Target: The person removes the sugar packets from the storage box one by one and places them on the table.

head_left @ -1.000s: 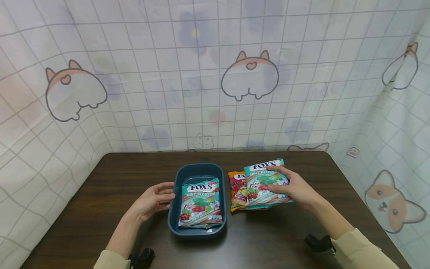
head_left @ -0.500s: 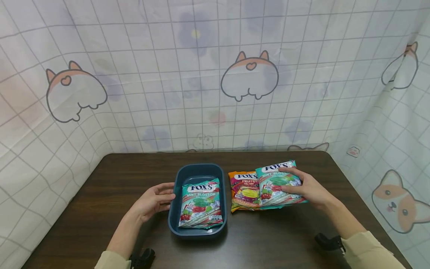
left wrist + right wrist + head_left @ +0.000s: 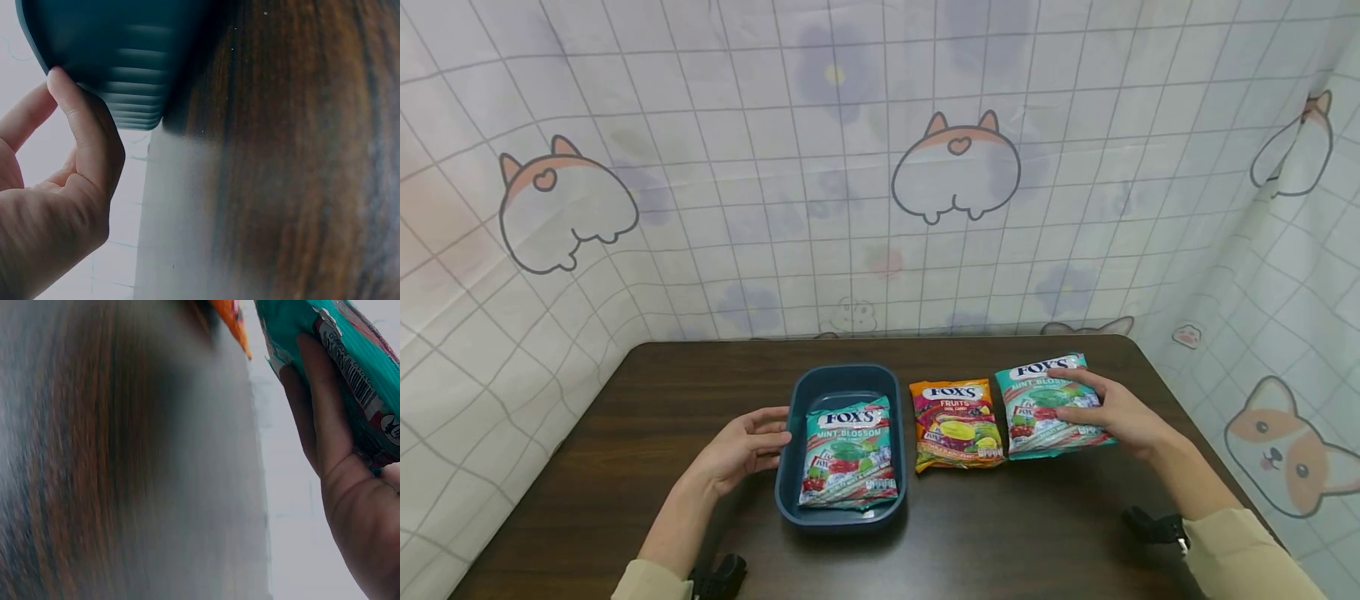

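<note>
A teal bag (image 3: 1033, 412), best kept level, is gripped by the right hand (image 3: 1108, 408), right of a blue tray (image 3: 846, 382) touched by the left hand (image 3: 741, 447), fingers loosely bent.

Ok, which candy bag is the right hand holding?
The rightmost mint bag, outside the blue tray; the other mint bag lies inside it, and the orange fruits bag lies between.

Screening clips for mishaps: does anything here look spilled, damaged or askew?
Nothing stands out: no spill or tear shows. One Fox's Mint Blossom bag tilts, naturally enough, in the right hand; the Fox's Fruits bag looks intact.
</note>
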{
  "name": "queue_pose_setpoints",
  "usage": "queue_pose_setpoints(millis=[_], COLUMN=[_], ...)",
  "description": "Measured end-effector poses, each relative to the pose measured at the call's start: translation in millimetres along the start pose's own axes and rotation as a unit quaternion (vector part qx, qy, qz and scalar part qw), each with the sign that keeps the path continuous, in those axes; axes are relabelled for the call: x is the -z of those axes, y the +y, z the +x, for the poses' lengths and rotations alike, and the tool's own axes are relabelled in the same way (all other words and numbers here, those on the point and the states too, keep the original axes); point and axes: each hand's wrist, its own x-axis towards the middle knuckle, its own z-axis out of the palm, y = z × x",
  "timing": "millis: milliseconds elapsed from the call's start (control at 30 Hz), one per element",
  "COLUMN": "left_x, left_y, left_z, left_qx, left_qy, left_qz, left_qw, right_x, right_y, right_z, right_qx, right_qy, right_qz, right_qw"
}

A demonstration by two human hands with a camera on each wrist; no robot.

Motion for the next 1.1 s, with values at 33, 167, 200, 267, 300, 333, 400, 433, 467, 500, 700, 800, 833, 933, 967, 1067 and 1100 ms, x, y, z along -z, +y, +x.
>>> queue_pose_setpoints(millis=[33,167,200,267,300,333,400,433,467,500,700,800,833,933,967,1067,1100], left_x=[0.0,-0.1,-0.2,-0.4,-0.6,-0.7,-0.7,-0.8,-0.7,-0.7,-0.7,-0.6,-0.5,-0.3,-0.3,-0.4,-0.5], left_y=[-0.1,-0.2,-0.2,-0.2,0.0,0.0,0.2,0.3,0.4,0.5,0.7,0.6,0.7,1.0,1.1,1.4,1.4], left_z=[0.1,0.0,-0.2,-0.5,-0.7,-0.9,-1.1,-1.1,-1.2,-1.3,-1.9,-2.0,-2.0,-2.1,-2.1,-2.3,-2.3], left_qx=[0.000,0.000,0.001,0.002,0.002,0.003,0.002,0.002,0.001,0.000,-0.002,-0.001,-0.001,-0.001,-0.001,-0.002,-0.002], left_qy=[0.000,0.005,0.006,0.008,0.008,0.009,0.007,0.005,0.004,0.002,-0.002,-0.002,-0.002,-0.002,-0.002,-0.002,-0.003], left_qz=[0.000,0.003,0.004,0.004,0.004,0.004,0.002,0.001,0.000,0.000,-0.001,-0.003,-0.004,-0.003,-0.004,-0.003,-0.003], left_qw=[1.0000,1.0000,1.0000,1.0000,1.0000,0.9999,1.0000,1.0000,1.0000,1.0000,1.0000,1.0000,1.0000,1.0000,1.0000,1.0000,1.0000], right_x=[1.7,5.3,5.4,4.6,3.8,3.0,0.9,-0.4,-1.7,-3.1,-10.5,-12.8,-13.5,-15.0,-15.6,-17.8,-18.8], right_y=[1.7,8.6,10.3,13.3,14.5,15.7,16.6,16.6,16.3,15.5,10.2,8.0,7.2,5.0,4.5,2.5,1.9], right_z=[1.0,5.5,6.9,9.9,11.5,13.0,15.5,16.5,17.4,18.0,21.9,24.0,24.8,27.1,27.9,29.9,30.5], right_qx=[-0.001,-0.001,0.000,0.003,0.006,0.009,0.011,0.013,0.015,0.016,0.013,0.009,0.007,0.010,0.009,0.008,0.006], right_qy=[0.000,-0.004,-0.006,-0.010,-0.012,-0.015,-0.017,-0.016,-0.017,-0.017,-0.019,-0.022,-0.021,-0.025,-0.024,-0.028,-0.028], right_qz=[0.000,-0.008,-0.009,-0.017,-0.022,-0.027,-0.035,-0.041,-0.046,-0.050,-0.056,-0.051,-0.049,-0.043,-0.040,-0.037,-0.034], right_qw=[1.0000,1.0000,0.9999,0.9998,0.9997,0.9995,0.9992,0.9989,0.9987,0.9985,0.9982,0.9984,0.9986,0.9987,0.9989,0.9989,0.9990])
